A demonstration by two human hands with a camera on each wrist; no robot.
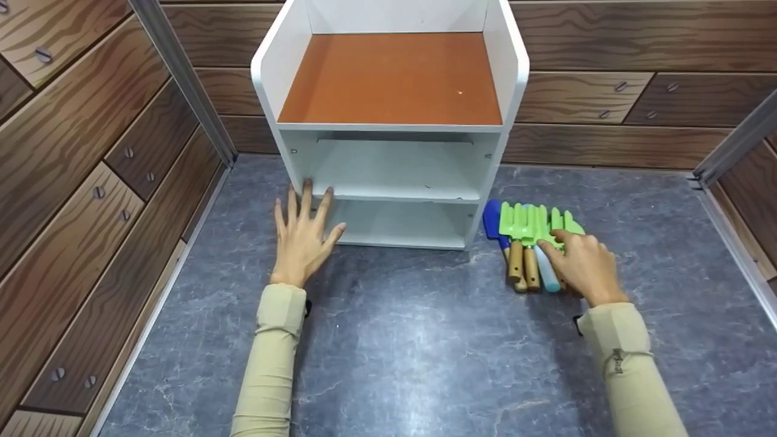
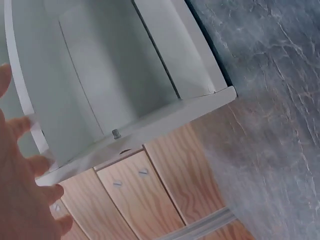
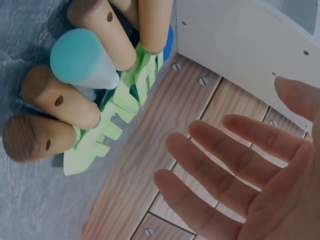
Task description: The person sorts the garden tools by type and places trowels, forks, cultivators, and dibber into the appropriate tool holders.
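Note:
A white shelf unit (image 1: 515, 91) with an orange-brown top panel (image 1: 388, 79) stands against the back wall. My left hand (image 1: 300, 243), fingers spread, reaches to its lower left front edge; in the left wrist view the fingertips lie right at a white board's edge (image 2: 25, 95). Over a pile of garden hand tools on the floor hovers my right hand (image 1: 586, 264), fingers loosely extended and holding nothing. The pile has green rake heads (image 1: 523, 223), a blue shovel blade (image 1: 492, 220), wooden handles (image 3: 60, 100) and a blue-and-white handle (image 3: 82, 57).
Wood-patterned walls (image 1: 643, 36) close off the back and both sides, with metal strips (image 1: 188, 79) at the corners. The floor (image 1: 419, 340) is grey and marbled. Inside the unit are a middle shelf (image 1: 394, 170) and a bottom compartment (image 1: 400, 224).

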